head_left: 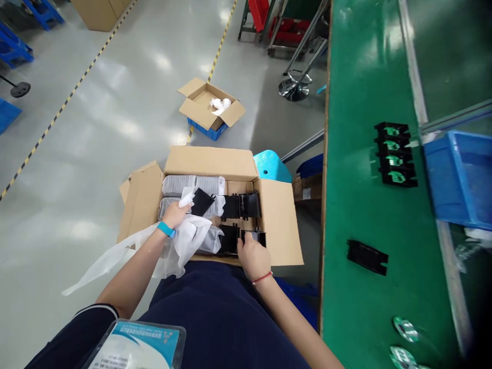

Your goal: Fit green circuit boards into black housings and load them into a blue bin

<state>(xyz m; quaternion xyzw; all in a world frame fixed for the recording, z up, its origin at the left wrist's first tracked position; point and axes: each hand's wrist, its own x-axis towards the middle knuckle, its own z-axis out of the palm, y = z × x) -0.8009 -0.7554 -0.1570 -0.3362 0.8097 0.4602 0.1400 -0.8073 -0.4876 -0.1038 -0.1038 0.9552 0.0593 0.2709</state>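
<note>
Left hand's grip clamped on white translucent film, black rectangular plastic plate beside it over open brown cardboard box; right hand at black plastic housing, near right, closure untellable; trailing film could snag, dislodging plate.

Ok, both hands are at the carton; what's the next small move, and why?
Probably draw the loose white wrapping aside with the left hand: it lies bunched over the near-left side of the carton, partly hiding a wrapped stack, while the right hand is at a black part.
</note>
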